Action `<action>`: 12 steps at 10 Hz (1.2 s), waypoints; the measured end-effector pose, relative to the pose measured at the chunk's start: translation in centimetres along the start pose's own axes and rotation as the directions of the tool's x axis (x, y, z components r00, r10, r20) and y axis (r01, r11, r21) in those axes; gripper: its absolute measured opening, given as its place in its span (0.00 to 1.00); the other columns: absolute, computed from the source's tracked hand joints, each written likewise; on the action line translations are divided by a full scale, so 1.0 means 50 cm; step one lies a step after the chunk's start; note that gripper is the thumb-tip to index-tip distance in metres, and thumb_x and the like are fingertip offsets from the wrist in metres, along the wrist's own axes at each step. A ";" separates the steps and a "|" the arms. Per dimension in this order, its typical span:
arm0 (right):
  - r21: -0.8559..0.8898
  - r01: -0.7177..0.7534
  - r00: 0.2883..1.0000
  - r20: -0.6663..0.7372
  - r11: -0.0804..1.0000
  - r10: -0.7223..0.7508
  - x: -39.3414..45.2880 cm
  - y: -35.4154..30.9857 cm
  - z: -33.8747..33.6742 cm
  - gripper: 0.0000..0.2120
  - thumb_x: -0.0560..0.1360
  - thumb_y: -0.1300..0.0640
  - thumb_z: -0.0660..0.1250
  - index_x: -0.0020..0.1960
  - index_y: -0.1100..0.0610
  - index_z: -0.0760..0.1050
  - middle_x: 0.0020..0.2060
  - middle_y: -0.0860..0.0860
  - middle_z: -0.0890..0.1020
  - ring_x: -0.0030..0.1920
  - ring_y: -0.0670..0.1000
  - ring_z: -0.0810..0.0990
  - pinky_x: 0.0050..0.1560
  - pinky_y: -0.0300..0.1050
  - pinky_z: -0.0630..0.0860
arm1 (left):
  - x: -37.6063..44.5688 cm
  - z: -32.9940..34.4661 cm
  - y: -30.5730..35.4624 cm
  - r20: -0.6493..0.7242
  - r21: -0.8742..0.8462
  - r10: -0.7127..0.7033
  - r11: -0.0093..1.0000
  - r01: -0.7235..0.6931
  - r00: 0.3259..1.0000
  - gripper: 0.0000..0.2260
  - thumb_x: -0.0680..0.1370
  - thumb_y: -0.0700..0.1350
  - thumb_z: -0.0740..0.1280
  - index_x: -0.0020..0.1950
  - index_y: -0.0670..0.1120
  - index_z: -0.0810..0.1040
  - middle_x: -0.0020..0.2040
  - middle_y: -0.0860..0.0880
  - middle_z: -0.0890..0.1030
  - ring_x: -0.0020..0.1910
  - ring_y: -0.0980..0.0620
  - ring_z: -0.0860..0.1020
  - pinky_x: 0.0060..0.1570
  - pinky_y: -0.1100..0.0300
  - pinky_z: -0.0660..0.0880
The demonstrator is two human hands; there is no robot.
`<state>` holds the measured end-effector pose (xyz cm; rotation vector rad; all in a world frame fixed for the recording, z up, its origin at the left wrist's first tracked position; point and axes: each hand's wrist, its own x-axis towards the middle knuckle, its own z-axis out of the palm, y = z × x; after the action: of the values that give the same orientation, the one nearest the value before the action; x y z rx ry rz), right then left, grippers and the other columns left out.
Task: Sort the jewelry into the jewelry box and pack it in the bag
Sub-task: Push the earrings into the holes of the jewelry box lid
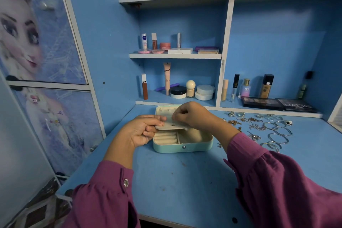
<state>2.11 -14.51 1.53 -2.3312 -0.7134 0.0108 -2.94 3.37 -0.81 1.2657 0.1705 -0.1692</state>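
Jewelry box (pixel 182 145) open, hands (pixel 142 131) holding insert (pixel 171 125)

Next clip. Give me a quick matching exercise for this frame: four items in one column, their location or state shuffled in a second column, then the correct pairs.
Items:
1. jewelry box
2. cream flap
3. bangles
4. eyeshadow palettes

Places or states:
A. spread loose on the desk, right of the box
B. lying flat at the back right of the desk, below the bottles
C. pinched by the left hand and right hand
D. open on the desk, lid tipped back

Pairs: 1-D, 2-C, 3-A, 4-B
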 end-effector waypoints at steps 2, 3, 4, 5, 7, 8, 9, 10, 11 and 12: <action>-0.005 0.013 1.000 0.026 1.000 -0.013 -0.003 0.002 -0.002 0.07 0.75 0.52 0.68 0.44 0.53 0.83 0.39 0.47 0.83 0.42 0.49 0.78 0.48 0.50 0.77 | 0.000 0.001 0.000 0.004 0.004 -0.004 1.000 0.004 1.000 0.09 0.75 0.27 0.60 0.47 0.37 0.78 0.24 0.50 0.72 0.15 0.61 0.62 0.13 0.72 0.58; -0.022 0.018 0.999 0.030 1.000 -0.018 -0.004 0.001 -0.002 0.07 0.75 0.52 0.68 0.46 0.54 0.83 0.42 0.48 0.84 0.45 0.51 0.79 0.51 0.52 0.78 | 0.000 0.001 0.000 0.001 0.000 -0.002 1.000 0.002 1.000 0.10 0.76 0.27 0.59 0.46 0.37 0.77 0.25 0.50 0.73 0.15 0.61 0.62 0.14 0.72 0.57; -0.042 0.023 0.999 0.041 0.999 -0.021 -0.003 0.001 -0.002 0.07 0.75 0.52 0.68 0.46 0.53 0.83 0.43 0.48 0.84 0.46 0.50 0.79 0.53 0.53 0.77 | -0.002 0.001 0.001 -0.002 0.003 -0.001 1.000 0.001 1.000 0.10 0.76 0.27 0.59 0.46 0.37 0.78 0.25 0.50 0.73 0.15 0.61 0.62 0.14 0.73 0.57; -0.030 0.026 0.999 0.019 0.999 -0.026 -0.001 0.003 0.000 0.07 0.75 0.51 0.68 0.45 0.52 0.83 0.42 0.47 0.84 0.46 0.50 0.79 0.53 0.52 0.77 | -0.003 0.001 0.002 -0.002 0.003 -0.003 1.000 0.003 1.000 0.10 0.76 0.27 0.59 0.46 0.36 0.78 0.25 0.50 0.73 0.15 0.61 0.62 0.14 0.73 0.57; -0.012 0.025 1.000 0.005 1.000 -0.025 0.000 0.005 0.000 0.07 0.75 0.51 0.68 0.45 0.52 0.83 0.42 0.47 0.84 0.45 0.50 0.80 0.51 0.51 0.77 | -0.004 0.003 0.002 -0.005 0.009 -0.002 1.000 0.002 1.000 0.10 0.76 0.27 0.59 0.47 0.37 0.77 0.24 0.50 0.73 0.15 0.61 0.62 0.14 0.73 0.57; -0.016 0.028 1.000 0.007 0.999 -0.028 -0.001 0.007 0.002 0.08 0.75 0.51 0.68 0.46 0.53 0.84 0.41 0.47 0.84 0.44 0.48 0.79 0.51 0.50 0.77 | -0.004 0.002 0.003 -0.004 0.014 -0.004 1.000 0.004 1.000 0.10 0.76 0.27 0.59 0.47 0.37 0.78 0.25 0.50 0.73 0.15 0.61 0.62 0.14 0.73 0.57; 0.004 0.022 1.000 -0.017 1.000 -0.022 0.001 0.010 0.005 0.08 0.75 0.51 0.68 0.45 0.53 0.83 0.41 0.47 0.84 0.44 0.48 0.79 0.50 0.51 0.78 | -0.004 0.002 0.002 -0.004 0.017 -0.003 1.000 0.003 1.000 0.10 0.76 0.27 0.60 0.47 0.37 0.78 0.25 0.50 0.73 0.15 0.61 0.62 0.14 0.73 0.57; 0.004 0.016 1.000 -0.010 1.000 -0.016 0.002 0.011 0.005 0.08 0.75 0.51 0.68 0.46 0.53 0.84 0.41 0.47 0.84 0.44 0.48 0.79 0.50 0.50 0.78 | -0.005 0.003 0.002 -0.003 0.017 -0.004 1.000 0.004 1.000 0.09 0.76 0.27 0.59 0.47 0.37 0.78 0.25 0.51 0.73 0.15 0.61 0.62 0.14 0.73 0.57; 0.004 0.022 1.000 0.002 1.000 -0.022 0.001 0.010 0.002 0.08 0.75 0.51 0.68 0.46 0.53 0.84 0.41 0.47 0.84 0.43 0.48 0.78 0.49 0.50 0.78 | -0.006 0.004 0.002 -0.004 0.016 -0.004 1.000 0.004 1.000 0.10 0.76 0.27 0.59 0.47 0.37 0.78 0.24 0.51 0.72 0.15 0.61 0.62 0.14 0.73 0.57; -0.012 0.027 1.000 0.015 1.000 -0.026 0.000 0.011 0.003 0.06 0.74 0.52 0.69 0.44 0.52 0.83 0.41 0.47 0.84 0.44 0.49 0.79 0.50 0.51 0.78 | -0.007 0.005 0.003 -0.002 0.016 -0.006 1.000 0.006 1.000 0.10 0.76 0.27 0.59 0.47 0.37 0.77 0.24 0.51 0.73 0.15 0.61 0.62 0.14 0.73 0.57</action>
<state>2.32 -14.75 1.10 -2.3355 -0.7536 0.0114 -3.23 3.17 -0.51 1.2812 0.1749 -0.1749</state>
